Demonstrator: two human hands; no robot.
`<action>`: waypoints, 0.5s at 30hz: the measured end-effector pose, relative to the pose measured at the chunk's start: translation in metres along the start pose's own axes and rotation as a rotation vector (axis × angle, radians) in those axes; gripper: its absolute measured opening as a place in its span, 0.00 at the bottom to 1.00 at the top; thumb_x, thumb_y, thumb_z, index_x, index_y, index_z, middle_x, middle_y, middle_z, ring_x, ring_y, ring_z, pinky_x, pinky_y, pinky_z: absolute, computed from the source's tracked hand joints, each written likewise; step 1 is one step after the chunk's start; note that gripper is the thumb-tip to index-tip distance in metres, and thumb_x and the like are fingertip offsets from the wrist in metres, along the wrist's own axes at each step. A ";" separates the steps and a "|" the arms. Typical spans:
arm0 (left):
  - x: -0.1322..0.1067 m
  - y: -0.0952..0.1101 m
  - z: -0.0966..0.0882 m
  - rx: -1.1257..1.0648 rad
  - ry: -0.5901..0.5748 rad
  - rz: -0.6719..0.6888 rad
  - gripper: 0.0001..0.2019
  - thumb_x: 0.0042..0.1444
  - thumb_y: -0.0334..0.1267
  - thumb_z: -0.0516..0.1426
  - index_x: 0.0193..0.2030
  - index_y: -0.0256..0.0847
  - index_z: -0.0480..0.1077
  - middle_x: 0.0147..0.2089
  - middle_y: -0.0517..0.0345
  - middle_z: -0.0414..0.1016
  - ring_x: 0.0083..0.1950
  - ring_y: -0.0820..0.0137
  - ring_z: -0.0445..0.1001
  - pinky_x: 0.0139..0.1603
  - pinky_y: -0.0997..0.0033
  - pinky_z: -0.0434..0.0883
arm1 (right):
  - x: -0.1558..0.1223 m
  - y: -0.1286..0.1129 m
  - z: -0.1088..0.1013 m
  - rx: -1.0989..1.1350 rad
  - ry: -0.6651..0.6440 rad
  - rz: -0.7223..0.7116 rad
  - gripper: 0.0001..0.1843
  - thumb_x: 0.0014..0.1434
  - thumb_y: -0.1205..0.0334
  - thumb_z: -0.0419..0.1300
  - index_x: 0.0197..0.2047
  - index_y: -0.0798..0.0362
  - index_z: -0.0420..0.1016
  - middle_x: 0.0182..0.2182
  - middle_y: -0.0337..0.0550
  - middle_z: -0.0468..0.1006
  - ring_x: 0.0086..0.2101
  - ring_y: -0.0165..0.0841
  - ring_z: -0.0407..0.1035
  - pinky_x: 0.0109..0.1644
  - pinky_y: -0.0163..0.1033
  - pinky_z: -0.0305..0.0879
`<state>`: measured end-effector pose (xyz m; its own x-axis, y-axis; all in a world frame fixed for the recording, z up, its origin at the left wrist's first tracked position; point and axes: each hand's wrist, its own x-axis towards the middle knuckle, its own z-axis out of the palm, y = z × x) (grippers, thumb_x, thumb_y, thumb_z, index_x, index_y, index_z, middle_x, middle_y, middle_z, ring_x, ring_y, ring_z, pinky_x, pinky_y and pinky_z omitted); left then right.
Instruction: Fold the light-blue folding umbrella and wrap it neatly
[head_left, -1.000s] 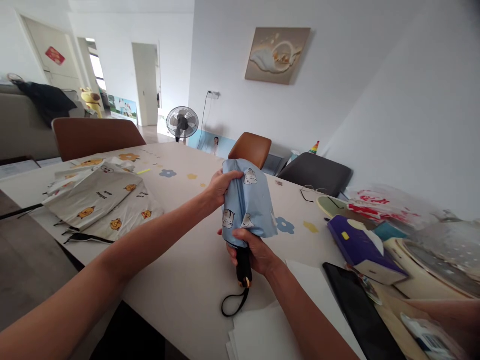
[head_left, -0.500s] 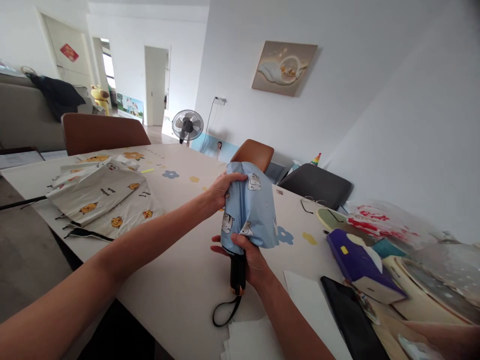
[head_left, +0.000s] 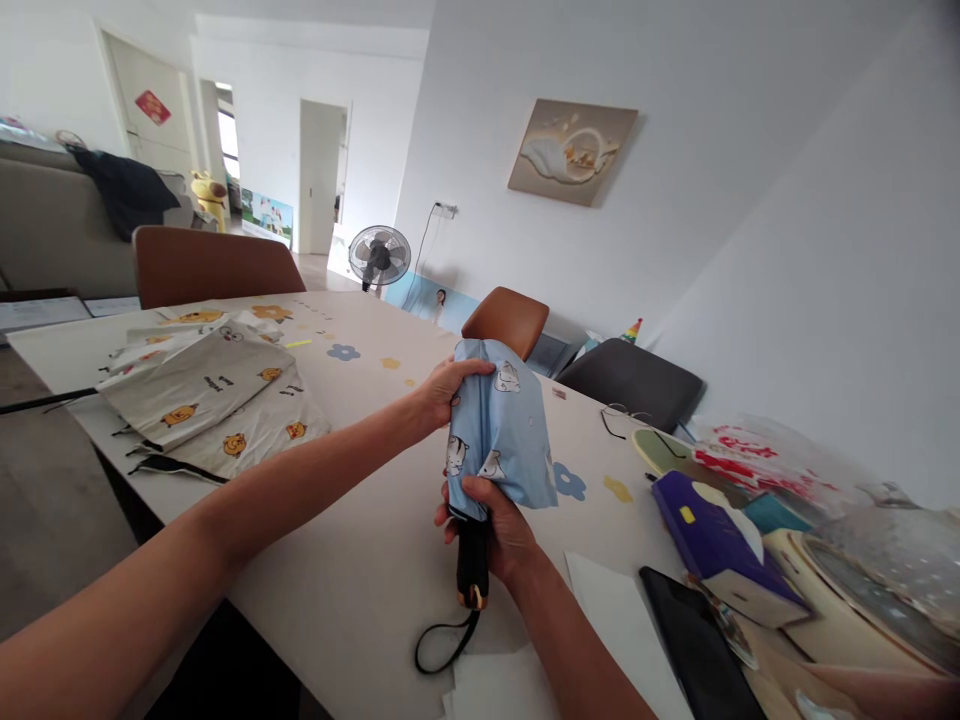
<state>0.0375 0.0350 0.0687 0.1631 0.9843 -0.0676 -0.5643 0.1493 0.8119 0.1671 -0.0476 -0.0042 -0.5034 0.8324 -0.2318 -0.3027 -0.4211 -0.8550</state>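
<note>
The right hand (head_left: 491, 520) grips the umbrella (head_left: 499, 430) at its handle, steadying it upright. The left hand (head_left: 442, 385) pinches the canopy top (bunching loose cloth).

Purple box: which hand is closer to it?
Right. The right hand grips the umbrella low, left of the box; the left hand is farther, at its top.

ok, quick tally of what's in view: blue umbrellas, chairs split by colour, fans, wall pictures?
blue umbrella: 1, gripped by left hand and right hand
brown chairs: 2
dark grey chair: 1
fan: 1
wall picture: 1
total: 6
</note>
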 end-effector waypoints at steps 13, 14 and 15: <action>0.016 0.010 -0.019 -0.130 0.038 -0.018 0.18 0.40 0.49 0.62 0.34 0.38 0.68 0.31 0.54 0.73 0.32 0.66 0.72 0.38 0.64 0.72 | -0.005 -0.008 0.003 0.081 -0.215 0.074 0.08 0.47 0.59 0.56 0.27 0.55 0.63 0.21 0.31 0.61 0.12 0.18 0.43 0.11 0.26 0.49; 0.017 0.011 -0.019 -0.119 0.056 0.000 0.19 0.41 0.52 0.60 0.34 0.39 0.68 0.31 0.53 0.72 0.33 0.66 0.72 0.38 0.64 0.72 | -0.005 -0.009 0.003 0.081 -0.210 0.063 0.08 0.48 0.59 0.56 0.27 0.55 0.63 0.21 0.31 0.61 0.12 0.18 0.43 0.11 0.26 0.49; 0.017 0.011 -0.019 -0.097 0.077 0.021 0.19 0.43 0.53 0.59 0.34 0.39 0.67 0.31 0.53 0.71 0.33 0.66 0.71 0.37 0.64 0.71 | -0.004 -0.009 0.002 0.078 -0.192 0.048 0.08 0.48 0.59 0.56 0.27 0.54 0.63 0.21 0.31 0.61 0.13 0.18 0.44 0.11 0.26 0.49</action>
<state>0.0186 0.0549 0.0656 0.0903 0.9910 -0.0988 -0.6432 0.1338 0.7539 0.1700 -0.0481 0.0055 -0.6612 0.7301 -0.1725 -0.3324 -0.4913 -0.8051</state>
